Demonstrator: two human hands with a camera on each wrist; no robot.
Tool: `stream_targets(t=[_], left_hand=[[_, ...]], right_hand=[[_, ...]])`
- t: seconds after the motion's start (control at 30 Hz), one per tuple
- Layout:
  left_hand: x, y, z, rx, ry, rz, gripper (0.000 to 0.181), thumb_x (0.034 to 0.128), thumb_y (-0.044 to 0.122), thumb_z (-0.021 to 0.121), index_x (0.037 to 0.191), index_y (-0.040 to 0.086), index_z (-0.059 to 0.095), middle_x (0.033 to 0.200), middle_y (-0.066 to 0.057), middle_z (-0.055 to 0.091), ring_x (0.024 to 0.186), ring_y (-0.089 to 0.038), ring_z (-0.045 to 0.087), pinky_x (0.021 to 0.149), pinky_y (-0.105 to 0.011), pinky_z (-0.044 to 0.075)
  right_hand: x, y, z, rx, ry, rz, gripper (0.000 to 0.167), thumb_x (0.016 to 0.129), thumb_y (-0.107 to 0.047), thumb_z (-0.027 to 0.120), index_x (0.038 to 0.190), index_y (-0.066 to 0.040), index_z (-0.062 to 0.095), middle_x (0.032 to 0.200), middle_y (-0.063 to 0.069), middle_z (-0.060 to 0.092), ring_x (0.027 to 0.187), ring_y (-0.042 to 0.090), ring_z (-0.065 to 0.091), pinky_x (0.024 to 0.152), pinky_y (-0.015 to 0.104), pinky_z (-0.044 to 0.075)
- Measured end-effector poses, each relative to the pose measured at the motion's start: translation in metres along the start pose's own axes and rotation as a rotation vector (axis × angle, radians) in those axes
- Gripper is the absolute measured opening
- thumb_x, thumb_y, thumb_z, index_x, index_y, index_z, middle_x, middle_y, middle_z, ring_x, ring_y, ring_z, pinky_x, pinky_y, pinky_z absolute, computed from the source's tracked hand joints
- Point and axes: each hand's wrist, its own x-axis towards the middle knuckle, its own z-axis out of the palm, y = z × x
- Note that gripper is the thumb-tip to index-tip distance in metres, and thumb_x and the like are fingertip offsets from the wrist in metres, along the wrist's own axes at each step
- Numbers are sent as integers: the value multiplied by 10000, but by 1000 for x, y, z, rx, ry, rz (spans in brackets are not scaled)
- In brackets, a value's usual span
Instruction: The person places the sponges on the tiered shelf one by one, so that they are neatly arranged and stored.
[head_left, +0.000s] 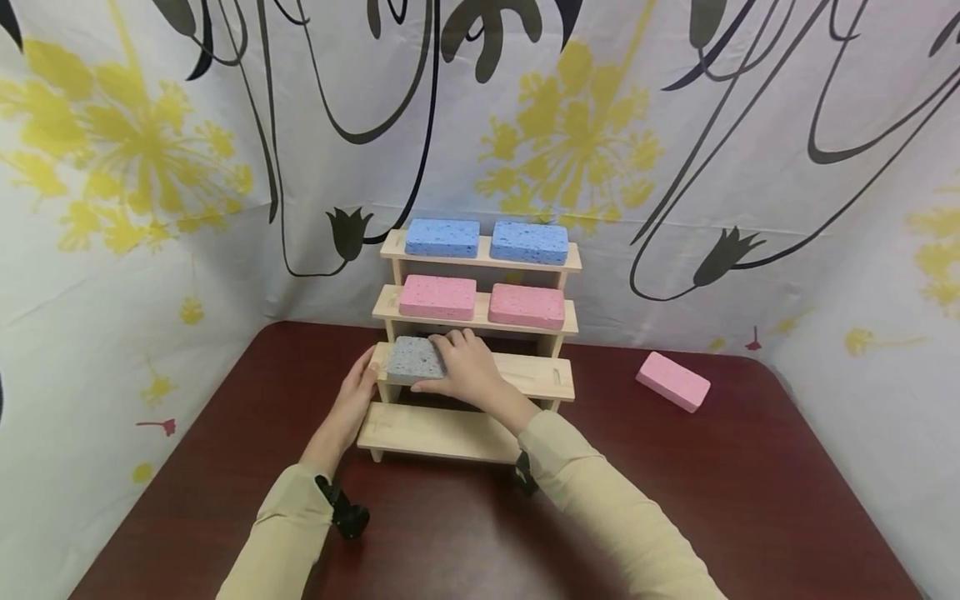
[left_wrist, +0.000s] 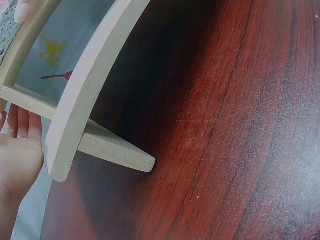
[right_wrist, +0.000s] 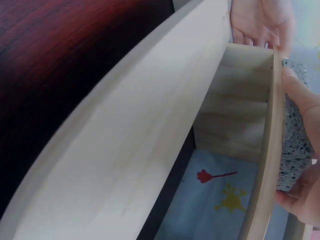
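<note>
A grey sponge (head_left: 412, 360) with a speckled surface lies at the left end of the second shelf from the bottom of a wooden tiered stand (head_left: 442, 432). My right hand (head_left: 471, 371) grips its right part, with the thumb along the front side, as the right wrist view shows beside the sponge (right_wrist: 294, 135). At the stand's left side, my left hand (head_left: 352, 402) touches the end of that same shelf. Its fingers (left_wrist: 22, 122) lie fairly straight beside the side panel in the left wrist view.
Two blue sponges (head_left: 442, 238) sit on the top shelf and two pink sponges (head_left: 438, 297) on the shelf below. Another pink sponge (head_left: 672, 382) lies on the dark red table (head_left: 750, 500), right of the stand. A patterned cloth (head_left: 300, 150) hangs behind.
</note>
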Motion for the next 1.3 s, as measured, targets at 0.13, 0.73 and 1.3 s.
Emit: stream_targets(t=[0.13,0.73,1.3], left_hand=[[1,1,0,-8,-6,8,518,1012,265,288,1481,142,105,1519,-117,180,1377,-252,234,1148,-432,211],[1,4,2,-25,5,5,519,1012,269,283,1483,149,99,1527,-100,162,1385,-238,222,1152,-410,211],[-4,3,2,24,11,-3,568,997,350,293,1483,133,93,1530,-104,146,1392,-252,207,1152,-420,206]], right_hand=[[3,1,-3,7,-45,5,870,678,-673,637,1311,-99,475,1186,110,566,1083,248,528,905,372,473],[12,5,-9,18,-147,23,877,691,-694,608,1346,-140,426,1245,81,539,1136,229,508,961,369,443],[8,7,3,85,-151,24,866,711,-679,601,1367,-160,379,1248,69,506,1110,224,477,934,373,419]])
